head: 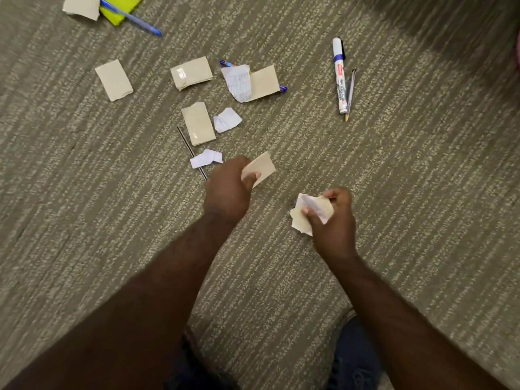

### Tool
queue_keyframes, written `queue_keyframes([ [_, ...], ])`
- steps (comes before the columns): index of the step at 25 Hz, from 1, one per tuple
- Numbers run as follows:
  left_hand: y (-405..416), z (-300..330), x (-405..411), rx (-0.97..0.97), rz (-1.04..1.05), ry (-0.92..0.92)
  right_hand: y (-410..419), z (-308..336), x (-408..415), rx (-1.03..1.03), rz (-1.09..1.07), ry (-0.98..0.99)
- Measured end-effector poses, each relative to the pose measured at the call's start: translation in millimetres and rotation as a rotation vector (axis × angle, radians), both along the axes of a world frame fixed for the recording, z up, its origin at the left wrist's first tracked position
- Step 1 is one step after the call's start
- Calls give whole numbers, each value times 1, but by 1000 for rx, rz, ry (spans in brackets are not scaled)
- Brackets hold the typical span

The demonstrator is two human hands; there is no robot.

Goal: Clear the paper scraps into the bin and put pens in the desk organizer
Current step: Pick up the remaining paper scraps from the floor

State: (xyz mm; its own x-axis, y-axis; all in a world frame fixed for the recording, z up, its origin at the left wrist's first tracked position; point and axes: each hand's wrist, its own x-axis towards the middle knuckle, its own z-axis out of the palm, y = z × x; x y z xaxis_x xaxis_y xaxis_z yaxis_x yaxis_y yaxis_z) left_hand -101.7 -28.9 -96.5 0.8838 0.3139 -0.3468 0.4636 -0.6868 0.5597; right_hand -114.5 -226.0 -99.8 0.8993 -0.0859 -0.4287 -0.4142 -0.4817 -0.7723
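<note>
My left hand (228,190) pinches a tan paper scrap (263,166) just above the carpet. My right hand (334,218) grips a small bundle of tan and white scraps (302,218). Several more tan and white scraps lie on the carpet ahead, among them a white scrap (206,158) over a thin black pen refill (185,142), and a tan scrap (198,123). A whiteboard marker (339,76) and a clear pen (350,94) lie side by side at the right. One blue pen (132,19) rests at the top left. Another blue pen (226,63) is mostly hidden under scraps.
A yellow-green pad (122,8) lies at the top left under the blue pen and a tan scrap (81,7). Grey striped carpet (394,178) covers the whole floor. My shoe (356,358) shows at the bottom. No bin or organizer is in view.
</note>
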Motion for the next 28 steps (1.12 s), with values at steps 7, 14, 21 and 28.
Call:
queue_keyframes([
  [7, 63, -2, 2, 220, -46, 54, 32, 23, 32, 108, 43, 1],
  [14, 72, -11, 21, 268, -76, 116, 61, 32, 30, 146, 30, 60],
  [21, 83, 9, 26, -65, 109, 72, 65, 53, 19, 213, -30, 121],
  [28, 121, 125, 2, -358, 359, -110, 99, 146, 33, 236, -131, 173],
])
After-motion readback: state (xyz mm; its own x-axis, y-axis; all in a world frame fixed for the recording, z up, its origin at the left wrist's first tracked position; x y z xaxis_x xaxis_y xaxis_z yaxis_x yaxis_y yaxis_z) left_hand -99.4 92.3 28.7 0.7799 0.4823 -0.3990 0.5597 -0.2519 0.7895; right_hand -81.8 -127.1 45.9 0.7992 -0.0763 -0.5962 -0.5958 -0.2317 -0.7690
